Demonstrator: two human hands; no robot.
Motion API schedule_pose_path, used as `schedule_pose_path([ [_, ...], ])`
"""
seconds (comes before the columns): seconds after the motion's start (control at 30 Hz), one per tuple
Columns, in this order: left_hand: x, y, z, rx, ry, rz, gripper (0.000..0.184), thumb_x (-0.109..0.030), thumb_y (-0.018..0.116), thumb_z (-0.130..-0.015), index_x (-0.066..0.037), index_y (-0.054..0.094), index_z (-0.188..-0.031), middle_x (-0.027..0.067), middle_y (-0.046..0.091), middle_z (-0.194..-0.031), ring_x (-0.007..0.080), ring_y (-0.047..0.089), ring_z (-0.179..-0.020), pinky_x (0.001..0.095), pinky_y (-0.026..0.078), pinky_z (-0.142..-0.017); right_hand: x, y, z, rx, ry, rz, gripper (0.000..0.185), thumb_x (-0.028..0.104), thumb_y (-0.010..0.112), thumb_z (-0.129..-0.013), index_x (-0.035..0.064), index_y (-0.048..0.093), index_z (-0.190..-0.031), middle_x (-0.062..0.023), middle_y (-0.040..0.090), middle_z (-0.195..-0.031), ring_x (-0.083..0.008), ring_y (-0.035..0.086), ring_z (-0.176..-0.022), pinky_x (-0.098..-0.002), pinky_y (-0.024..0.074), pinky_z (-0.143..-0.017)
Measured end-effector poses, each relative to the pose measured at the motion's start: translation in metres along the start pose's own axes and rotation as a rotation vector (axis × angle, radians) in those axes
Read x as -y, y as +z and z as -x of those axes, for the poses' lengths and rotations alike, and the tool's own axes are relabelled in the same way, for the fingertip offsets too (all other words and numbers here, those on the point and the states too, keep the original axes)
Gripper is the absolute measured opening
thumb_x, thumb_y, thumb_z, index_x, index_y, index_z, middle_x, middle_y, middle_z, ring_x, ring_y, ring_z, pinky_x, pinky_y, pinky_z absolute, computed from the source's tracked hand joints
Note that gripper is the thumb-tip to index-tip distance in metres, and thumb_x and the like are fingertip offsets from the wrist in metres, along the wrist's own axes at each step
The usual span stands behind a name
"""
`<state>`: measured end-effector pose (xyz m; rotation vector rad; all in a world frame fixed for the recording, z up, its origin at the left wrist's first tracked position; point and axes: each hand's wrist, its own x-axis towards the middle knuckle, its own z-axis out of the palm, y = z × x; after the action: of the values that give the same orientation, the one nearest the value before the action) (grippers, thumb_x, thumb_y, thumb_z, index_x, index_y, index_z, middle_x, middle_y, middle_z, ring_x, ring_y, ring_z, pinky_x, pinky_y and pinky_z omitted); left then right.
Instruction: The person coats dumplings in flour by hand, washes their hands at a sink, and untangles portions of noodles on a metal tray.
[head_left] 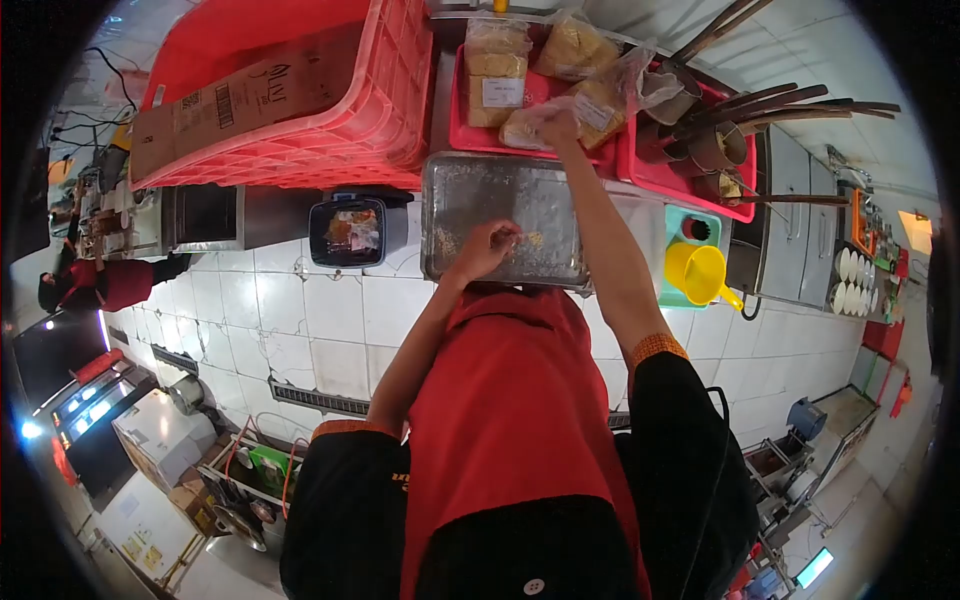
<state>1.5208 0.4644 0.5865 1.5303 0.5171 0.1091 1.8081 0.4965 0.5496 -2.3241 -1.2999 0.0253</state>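
Observation:
My left hand (485, 250) is over the front part of a worn metal tray (500, 190), its fingers curled together; whatever they may hold is too small to make out. Small yellowish bits (535, 241) lie on the tray beside the fingertips. My right arm reaches forward past the tray, and my right hand (558, 128) is at a clear plastic bag of yellowish food (525, 130) in the red tray (462, 100). The fingers are closed at the bag's plastic. More labelled bags (497, 80) lie around it.
A large red crate (390, 110) with cardboard stands at the back left. Below it is a dark bin (347, 230). On the right are a red tray of long-handled metal cups (718, 147) and a yellow jug (697, 270). A person (100, 283) is at the far left.

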Motion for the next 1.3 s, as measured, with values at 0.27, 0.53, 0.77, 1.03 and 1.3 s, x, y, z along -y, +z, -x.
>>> schedule_pose_path([
  [0.27,0.021,-0.009,-0.012,-0.031,0.089,-0.003,0.022,-0.011,0.055,-0.096,0.000,0.060,-0.115,0.0056,0.067,-0.098,0.0092,0.060,-0.079,0.0257,0.052,-0.070,0.006,-0.131,0.068,0.032,0.513,-0.884,0.019,0.021,0.067,-0.089,0.0027,0.071,-0.091,0.0026,0.061,-0.066,-0.0039,0.050,-0.053,-0.0206,0.0385,-0.047],
  [0.53,-0.008,0.027,-0.041,-0.106,-0.097,0.614,0.026,-0.017,0.064,-0.093,0.000,0.062,-0.112,0.0063,0.067,-0.101,0.0143,0.064,-0.085,0.0306,0.056,-0.080,0.023,-0.095,0.180,0.391,0.520,-1.089,0.020,0.017,0.069,-0.088,-0.0009,0.068,-0.097,-0.0035,0.066,-0.081,-0.0108,0.062,-0.073,-0.0246,0.0512,-0.062],
  [0.77,0.032,0.042,-0.041,-0.233,-0.249,0.202,0.025,-0.013,0.069,-0.088,0.000,0.064,-0.108,0.0058,0.066,-0.099,0.0123,0.063,-0.086,0.0274,0.054,-0.069,0.020,-0.047,0.229,0.109,0.431,-1.067,0.052,0.009,0.083,-0.071,0.0023,0.055,-0.115,-0.0081,0.061,-0.111,-0.0171,0.063,-0.094,-0.0296,0.0544,-0.077],
  [1.03,0.053,0.034,-0.041,-0.034,-0.280,0.396,0.012,-0.009,0.065,-0.090,-0.004,0.065,-0.100,0.0026,0.065,-0.094,0.0113,0.061,-0.078,0.0260,0.051,-0.069,0.028,-0.067,0.235,-0.035,0.301,-0.699,0.042,0.006,0.081,-0.069,0.0019,0.060,-0.105,-0.0110,0.061,-0.099,-0.0212,0.066,-0.090,-0.0317,0.0565,-0.074],
  [1.3,0.057,0.022,-0.061,0.039,0.016,0.124,0.005,-0.009,0.063,-0.092,-0.005,0.061,-0.094,0.0004,0.063,-0.089,0.0082,0.060,-0.079,0.0244,0.050,-0.071,0.022,-0.090,0.224,0.063,0.280,-0.673,0.025,-0.001,0.074,-0.061,-0.0001,0.065,-0.085,-0.0128,0.065,-0.080,-0.0252,0.065,-0.075,-0.0339,0.0513,-0.067],
])
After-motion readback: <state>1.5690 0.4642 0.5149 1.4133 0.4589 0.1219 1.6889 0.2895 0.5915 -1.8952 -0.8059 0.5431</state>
